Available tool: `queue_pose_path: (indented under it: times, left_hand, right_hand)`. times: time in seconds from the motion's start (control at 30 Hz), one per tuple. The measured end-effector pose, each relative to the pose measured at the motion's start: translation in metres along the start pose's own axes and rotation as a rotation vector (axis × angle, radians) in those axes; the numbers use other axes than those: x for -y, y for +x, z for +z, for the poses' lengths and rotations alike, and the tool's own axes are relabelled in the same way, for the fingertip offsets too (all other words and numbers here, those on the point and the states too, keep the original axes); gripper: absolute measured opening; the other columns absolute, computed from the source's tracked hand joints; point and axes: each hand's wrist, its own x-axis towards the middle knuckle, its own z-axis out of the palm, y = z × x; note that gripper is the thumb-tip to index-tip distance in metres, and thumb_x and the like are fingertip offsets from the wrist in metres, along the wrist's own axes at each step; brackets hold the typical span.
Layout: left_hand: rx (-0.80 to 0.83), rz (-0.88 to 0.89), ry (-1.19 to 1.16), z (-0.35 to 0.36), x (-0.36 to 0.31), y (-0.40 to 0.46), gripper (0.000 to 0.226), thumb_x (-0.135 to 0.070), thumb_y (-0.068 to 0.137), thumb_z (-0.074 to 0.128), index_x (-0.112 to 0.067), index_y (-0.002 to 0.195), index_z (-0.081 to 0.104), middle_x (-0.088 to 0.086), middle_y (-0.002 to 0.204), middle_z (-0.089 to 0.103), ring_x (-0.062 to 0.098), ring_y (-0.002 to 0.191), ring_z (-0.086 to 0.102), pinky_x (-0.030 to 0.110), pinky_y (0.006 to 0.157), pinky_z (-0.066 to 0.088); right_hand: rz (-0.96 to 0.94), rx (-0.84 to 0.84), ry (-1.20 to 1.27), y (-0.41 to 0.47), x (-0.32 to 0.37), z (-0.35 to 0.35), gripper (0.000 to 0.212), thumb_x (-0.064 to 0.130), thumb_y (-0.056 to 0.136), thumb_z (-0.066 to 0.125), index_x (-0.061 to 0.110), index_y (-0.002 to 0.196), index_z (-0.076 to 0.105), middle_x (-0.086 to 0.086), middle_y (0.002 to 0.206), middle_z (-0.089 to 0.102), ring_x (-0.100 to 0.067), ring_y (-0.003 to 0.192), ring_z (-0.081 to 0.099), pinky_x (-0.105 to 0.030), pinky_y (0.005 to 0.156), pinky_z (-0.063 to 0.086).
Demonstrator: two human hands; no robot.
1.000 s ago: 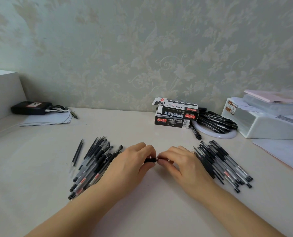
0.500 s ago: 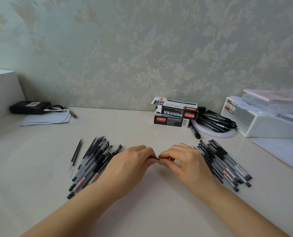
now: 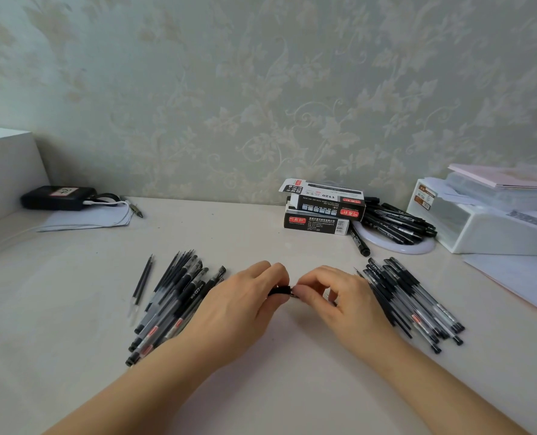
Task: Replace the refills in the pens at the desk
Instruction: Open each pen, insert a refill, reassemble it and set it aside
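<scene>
A single pen [image 3: 279,291] is held low over the desk [image 3: 261,387], between the two heaps of pens; only its dark grip section is seen, the rest being hidden inside the fists. It is gripped by the left hand [image 3: 242,304], whose fingers are curled round the barrel, while the tip end is pinched by the thumb and forefinger of the right hand [image 3: 339,298]. Such an opposed hold is judged to suit twisting the tip section on or off, though which of the two cannot be told. To the left of the held pen a pile of pens [image 3: 173,302] is laid, with a loose refill [image 3: 142,282] lying apart at its far-left side; to the right a second pile [image 3: 414,306] is fanned out, presumably so that finished and unfinished pens are kept separate. Behind the held pen, near the wall, two refill boxes [image 3: 320,207] are stacked within reach, with markers [image 3: 399,222] heaped on a white disc just right of them
</scene>
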Motion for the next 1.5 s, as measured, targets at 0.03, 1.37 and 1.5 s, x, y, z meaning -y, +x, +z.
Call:
queue_pose_path:
  times: [0.03, 1.37, 1.5]
  left_hand:
    - [0.0, -0.003, -0.002, 0.0002, 0.0004, -0.0001, 0.004, -0.037, 0.098, 0.045, -0.033, 0.097, 0.046, -0.011, 0.092, 0.051, 0.012, 0.068, 0.046, 0.039, 0.062, 0.047]
    - [-0.004, -0.019, 0.01, 0.0027, 0.0025, -0.0002, 0.012, -0.039, 0.099, 0.041, -0.033, 0.1, 0.051, -0.012, 0.092, 0.053, 0.013, 0.074, 0.051, 0.036, 0.063, 0.046]
    - [0.009, -0.031, 0.009, 0.002, 0.0017, -0.0002, 0.01, -0.039, 0.099, 0.042, -0.032, 0.1, 0.05, -0.012, 0.093, 0.053, 0.013, 0.075, 0.052, 0.038, 0.064, 0.047]
  right_hand:
    - [0.006, 0.004, 0.012, 0.0002, 0.0004, -0.0005, 0.007, 0.028, 0.088, 0.071, 0.023, 0.083, 0.07, 0.012, 0.078, 0.064, -0.005, 0.07, 0.057, -0.01, 0.061, 0.036]
    - [0.09, 0.01, 0.098, -0.0003, 0.0013, -0.0028, 0.002, 0.031, 0.088, 0.07, 0.031, 0.086, 0.071, 0.018, 0.081, 0.067, -0.005, 0.072, 0.057, -0.01, 0.058, 0.038]
    - [0.078, 0.033, 0.081, 0.0002, 0.0016, -0.0034, 0.01, 0.024, 0.089, 0.07, 0.029, 0.081, 0.071, 0.018, 0.076, 0.066, -0.007, 0.071, 0.057, -0.011, 0.058, 0.037]
